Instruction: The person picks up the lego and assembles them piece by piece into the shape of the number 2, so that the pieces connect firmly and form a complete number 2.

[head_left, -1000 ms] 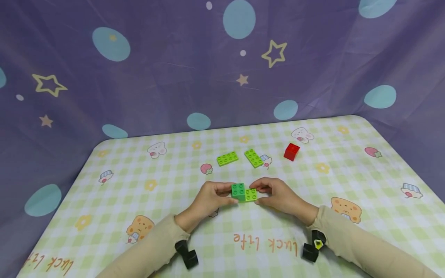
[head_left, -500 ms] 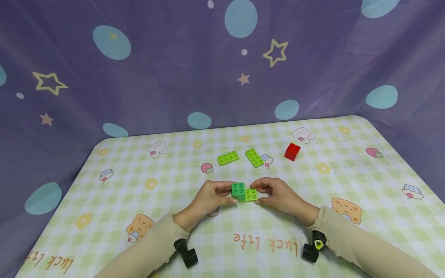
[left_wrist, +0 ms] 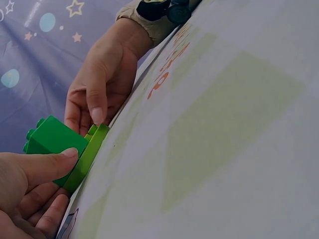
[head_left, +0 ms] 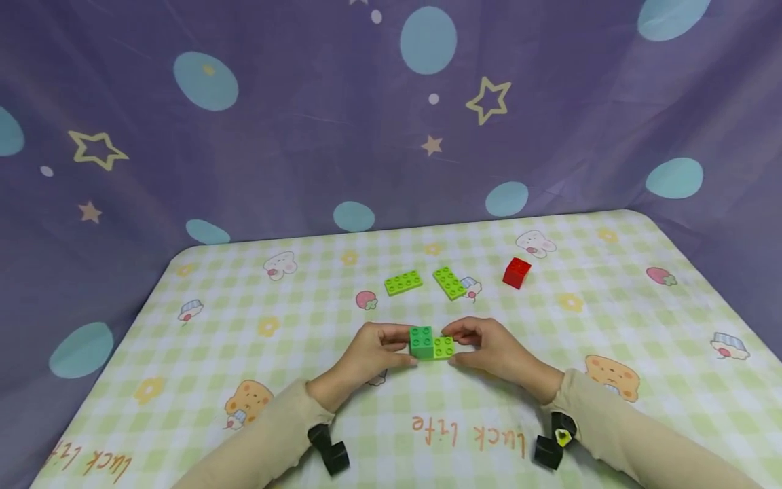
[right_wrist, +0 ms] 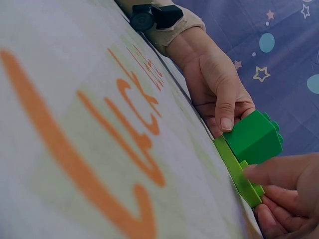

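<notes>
A dark green square brick (head_left: pixel 421 342) sits on the left half of a lime green plate (head_left: pixel 444 348) in front of me; the plate's right-hand studs are uncovered. My left hand (head_left: pixel 366 350) holds this pair from the left, and in the left wrist view its thumb (left_wrist: pixel 67 155) lies against the green brick. From the other side my right hand (head_left: pixel 491 346) pinches the plate's right end between thumb and fingers. The right wrist view has the plate (right_wrist: pixel 234 167) low on the cloth, with the green brick (right_wrist: pixel 255 135) rising from it. Fingers behind the pieces are partly hidden.
Beyond the hands lie two lime green plates, one on the left (head_left: pixel 403 282) and one beside it (head_left: pixel 449 282). Farther right is a red brick (head_left: pixel 516 273). A checked cloth (head_left: pixel 318 278) covers the table, and a purple curtain (head_left: pixel 275 156) hangs behind it.
The head view has shifted slightly, so everything appears a little lower. My left thumb sits slightly lower at the bricks' near side. Both hands otherwise keep their places at the joined pieces.
</notes>
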The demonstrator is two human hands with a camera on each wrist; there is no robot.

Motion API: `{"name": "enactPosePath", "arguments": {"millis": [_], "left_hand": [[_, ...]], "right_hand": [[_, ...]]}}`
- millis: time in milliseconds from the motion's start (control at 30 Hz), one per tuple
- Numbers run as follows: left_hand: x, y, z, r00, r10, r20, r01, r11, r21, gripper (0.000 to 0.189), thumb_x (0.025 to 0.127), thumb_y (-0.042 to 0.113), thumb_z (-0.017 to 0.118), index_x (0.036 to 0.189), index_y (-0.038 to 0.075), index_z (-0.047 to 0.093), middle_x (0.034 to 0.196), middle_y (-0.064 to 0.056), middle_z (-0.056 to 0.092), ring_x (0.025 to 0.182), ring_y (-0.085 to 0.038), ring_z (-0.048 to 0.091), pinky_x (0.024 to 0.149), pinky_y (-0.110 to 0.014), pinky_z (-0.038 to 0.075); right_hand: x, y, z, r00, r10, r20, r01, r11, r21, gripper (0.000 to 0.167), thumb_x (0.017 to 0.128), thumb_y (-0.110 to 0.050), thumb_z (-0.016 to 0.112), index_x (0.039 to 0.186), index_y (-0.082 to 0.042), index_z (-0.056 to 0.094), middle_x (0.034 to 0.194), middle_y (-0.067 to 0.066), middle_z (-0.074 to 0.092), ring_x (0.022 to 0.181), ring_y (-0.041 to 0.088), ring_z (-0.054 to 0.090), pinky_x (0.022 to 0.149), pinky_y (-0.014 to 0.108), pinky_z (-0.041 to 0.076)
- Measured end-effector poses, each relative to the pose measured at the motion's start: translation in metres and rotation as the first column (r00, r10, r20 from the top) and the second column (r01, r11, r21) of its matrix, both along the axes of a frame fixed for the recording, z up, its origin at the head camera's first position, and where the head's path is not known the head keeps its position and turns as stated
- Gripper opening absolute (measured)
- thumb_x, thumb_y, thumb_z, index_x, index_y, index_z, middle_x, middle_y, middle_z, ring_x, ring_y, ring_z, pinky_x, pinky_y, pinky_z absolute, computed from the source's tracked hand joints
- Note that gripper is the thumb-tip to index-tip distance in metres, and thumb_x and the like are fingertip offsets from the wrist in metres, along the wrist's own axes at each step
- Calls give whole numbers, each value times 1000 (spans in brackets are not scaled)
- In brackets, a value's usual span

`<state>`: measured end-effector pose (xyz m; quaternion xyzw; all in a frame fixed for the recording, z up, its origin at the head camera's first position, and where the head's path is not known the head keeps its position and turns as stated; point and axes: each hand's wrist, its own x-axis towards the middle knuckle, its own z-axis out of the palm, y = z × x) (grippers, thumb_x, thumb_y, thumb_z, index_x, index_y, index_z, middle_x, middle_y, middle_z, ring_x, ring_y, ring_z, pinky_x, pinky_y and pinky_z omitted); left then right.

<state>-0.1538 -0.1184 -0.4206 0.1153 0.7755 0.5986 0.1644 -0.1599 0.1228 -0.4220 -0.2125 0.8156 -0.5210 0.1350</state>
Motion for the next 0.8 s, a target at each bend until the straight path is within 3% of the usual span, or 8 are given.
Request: {"name": "enactPosePath", "arguments": {"millis": [433, 600, 800], "left_hand": [[0, 2, -4, 1000, 15, 8, -15, 1000, -22, 44, 73, 2, 79, 115, -3, 66, 113, -15, 67, 105, -24, 64, 88, -32, 51], [0, 1, -4, 1000, 16, 18, -15, 1000, -27, 43, 73, 3, 79, 114, 0, 67, 112, -13, 67, 103, -22, 64, 88, -31, 51], [0, 0, -3, 1000, -3, 0, 3, 1000, -16, 42, 74, 2, 78, 114, -1, 66, 111, -14, 68, 103, -22, 64, 88, -31, 51]], "right_hand": [[-1, 3, 0, 998, -31, 53, 35, 997, -76, 30, 83, -11, 71, 110, 2, 65, 107, 12, 66, 89, 19, 60, 77, 21, 50], [-7, 6, 2, 987, -148, 69, 154, 985, -83, 28, 84, -9, 70, 109, 3, 64, 103, 14, 67, 88, 18, 61, 76, 21, 50], [-19, 1, 2, 955, -284, 80, 294, 942, -162, 28, 84, -8, 70, 107, 5, 62, 100, 16, 66, 84, 13, 61, 75, 20, 49]]}}
